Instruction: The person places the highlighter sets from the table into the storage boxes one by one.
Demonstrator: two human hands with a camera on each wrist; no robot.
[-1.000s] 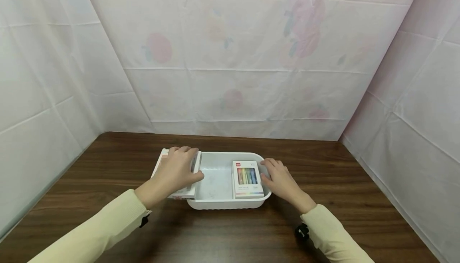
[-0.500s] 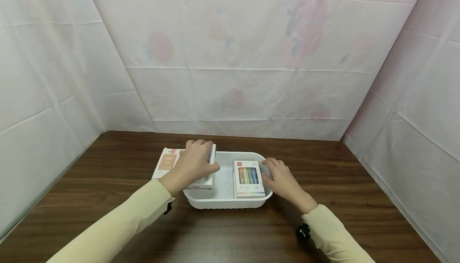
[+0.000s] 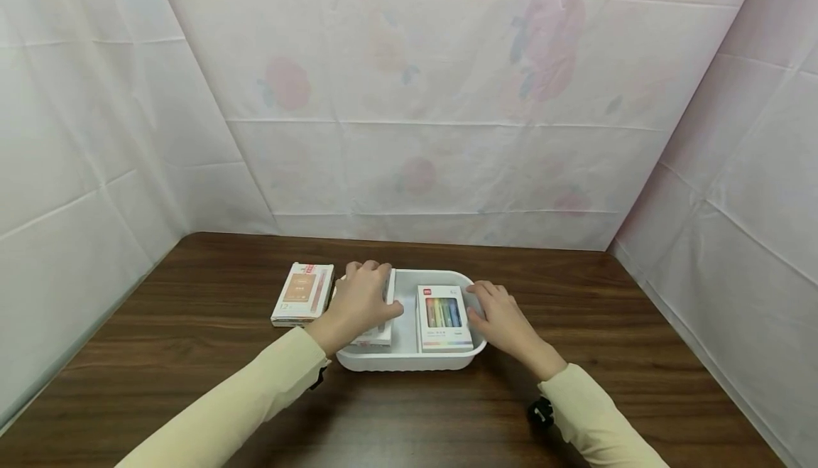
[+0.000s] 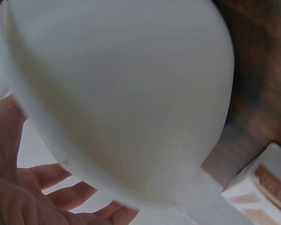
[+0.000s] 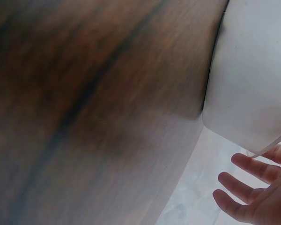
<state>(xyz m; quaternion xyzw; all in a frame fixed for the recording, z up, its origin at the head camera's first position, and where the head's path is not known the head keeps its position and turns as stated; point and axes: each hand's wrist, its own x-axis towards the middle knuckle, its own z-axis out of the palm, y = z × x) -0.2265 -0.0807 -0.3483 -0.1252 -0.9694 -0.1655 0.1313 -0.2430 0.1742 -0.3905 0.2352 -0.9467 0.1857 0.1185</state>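
Note:
A white plastic basket (image 3: 405,362) stands on the table. My left hand (image 3: 359,306) spans a white cardboard box (image 3: 373,339) at the basket's left end, gripping it with the fingers by its far edge and the thumb toward the right. The hand covers most of that box's face. In the right half lies a white box of coloured pens (image 3: 443,319), its window showing a rainbow row. My right hand (image 3: 505,322) rests at the basket's right rim with its fingers loosely extended, thumb beside the pen box. The left wrist view shows the basket's outer wall (image 4: 131,93) beside the left fingers.
Another white box with an orange-brown label (image 3: 302,294) lies on the table just left of the basket. The dark wood table (image 3: 409,418) is bordered by a pale printed cloth (image 3: 415,99) behind and at both sides.
My left hand has carried the white box right and down into the basket's left end, uncovering the orange-labelled box on the table. The right hand has stayed at the rim.

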